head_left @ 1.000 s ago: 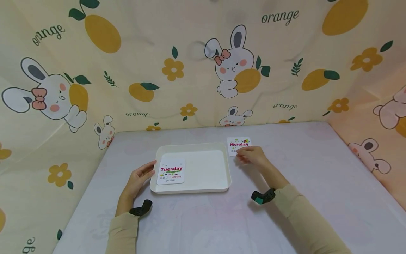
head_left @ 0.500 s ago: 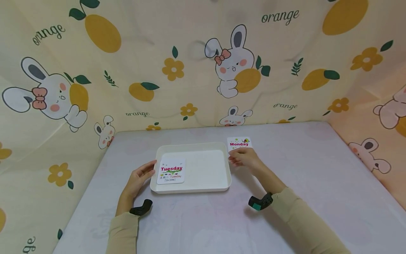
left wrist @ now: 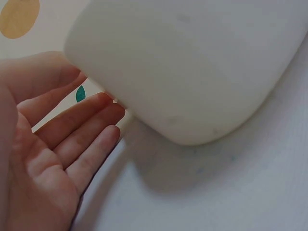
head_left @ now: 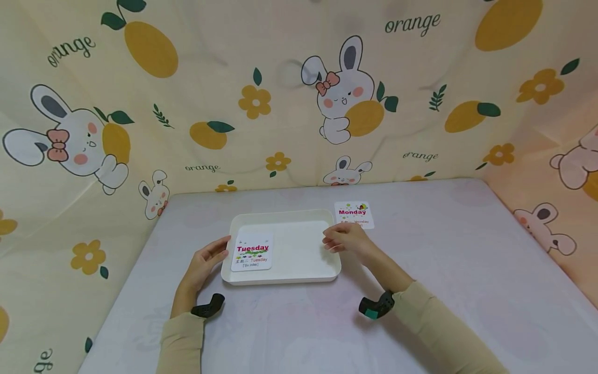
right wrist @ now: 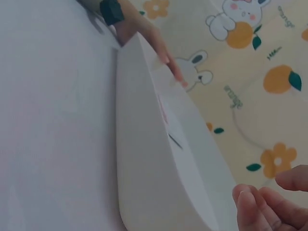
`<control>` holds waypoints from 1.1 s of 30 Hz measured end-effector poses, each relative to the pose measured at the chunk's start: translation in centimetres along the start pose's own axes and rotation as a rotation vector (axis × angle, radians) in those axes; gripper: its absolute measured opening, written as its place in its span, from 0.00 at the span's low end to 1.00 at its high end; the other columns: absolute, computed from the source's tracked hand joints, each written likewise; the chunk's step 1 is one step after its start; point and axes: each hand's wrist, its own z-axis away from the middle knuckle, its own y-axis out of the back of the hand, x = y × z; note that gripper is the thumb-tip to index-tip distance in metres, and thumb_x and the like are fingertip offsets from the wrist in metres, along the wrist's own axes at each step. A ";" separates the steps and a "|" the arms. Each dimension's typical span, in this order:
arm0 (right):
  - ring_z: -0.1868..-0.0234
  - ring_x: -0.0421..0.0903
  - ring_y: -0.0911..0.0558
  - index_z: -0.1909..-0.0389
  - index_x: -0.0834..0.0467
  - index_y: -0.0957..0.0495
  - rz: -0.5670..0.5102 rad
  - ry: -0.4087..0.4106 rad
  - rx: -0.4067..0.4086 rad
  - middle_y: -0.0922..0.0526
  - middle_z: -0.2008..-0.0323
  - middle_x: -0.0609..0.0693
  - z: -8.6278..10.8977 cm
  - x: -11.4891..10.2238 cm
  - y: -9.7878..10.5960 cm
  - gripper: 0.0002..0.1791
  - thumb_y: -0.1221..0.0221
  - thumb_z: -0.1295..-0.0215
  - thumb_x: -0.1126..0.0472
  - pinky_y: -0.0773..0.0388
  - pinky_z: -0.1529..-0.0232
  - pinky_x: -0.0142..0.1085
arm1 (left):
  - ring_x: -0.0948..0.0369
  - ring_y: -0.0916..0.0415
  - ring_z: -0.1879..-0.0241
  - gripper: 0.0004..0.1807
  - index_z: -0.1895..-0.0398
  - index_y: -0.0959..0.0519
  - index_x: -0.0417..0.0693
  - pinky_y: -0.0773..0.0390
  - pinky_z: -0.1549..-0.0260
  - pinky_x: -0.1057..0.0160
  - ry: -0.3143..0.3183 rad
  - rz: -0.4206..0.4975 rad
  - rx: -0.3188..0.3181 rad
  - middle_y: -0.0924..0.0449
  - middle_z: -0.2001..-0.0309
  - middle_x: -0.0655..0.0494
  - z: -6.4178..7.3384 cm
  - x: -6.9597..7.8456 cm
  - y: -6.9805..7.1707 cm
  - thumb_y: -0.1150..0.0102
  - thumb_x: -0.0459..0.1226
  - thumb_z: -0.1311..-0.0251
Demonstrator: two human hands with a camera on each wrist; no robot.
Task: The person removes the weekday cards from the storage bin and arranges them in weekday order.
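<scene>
The right hand (head_left: pixel 344 239) has been drawn away from the Monday card (head_left: pixel 354 214) and brought leftward to the right rim of the white tray (head_left: pixel 285 279). A second ago its fingertips were resting on the lower edge of that card; half a second ago they were just off it; now the whole card is uncovered and left flat on the bench (head_left: pixel 467 270), just beyond the tray's far right corner, apart from the hand. The card has not been shifted. The grip of the right hand is released: the fingers are loosely curled over the tray's rim and nothing is held between them, as the right wrist view also shows.

The left hand (head_left: pixel 204 262) has been kept where it was, its straight fingers (left wrist: pixel 91 125) laid against the tray's left wall, nothing grasped. The Tuesday card (head_left: pixel 252 252) is unchanged, lying face up in the tray's left half.

It may be judged that the Monday card has been set aside outside the tray, and that attention has been turned to the tray itself, now flanked by both hands
</scene>
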 end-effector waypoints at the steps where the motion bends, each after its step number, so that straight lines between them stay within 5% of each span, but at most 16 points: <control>1: 0.70 0.36 0.17 0.46 0.77 0.28 0.007 0.009 -0.008 0.13 0.69 0.49 0.1 0.0 -0.2 0.21 0.46 0.31 0.63 0.16 0.65 0.28 | 0.87 0.31 0.47 0.30 0.32 0.35 0.41 0.31 0.48 0.86 -0.001 0.000 0.000 0.39 0.28 0.43 0.0 0.0 0.0 0.43 0.42 0.34; 33: 0.72 0.39 0.17 0.54 0.73 0.22 0.029 -0.042 -0.092 0.13 0.63 0.64 -1.3 1.1 -6.5 0.16 0.43 0.34 0.63 0.15 0.66 0.33 | 0.87 0.31 0.47 0.30 0.32 0.35 0.39 0.31 0.48 0.86 -0.011 -0.001 0.005 0.38 0.28 0.42 0.0 0.0 0.0 0.43 0.41 0.35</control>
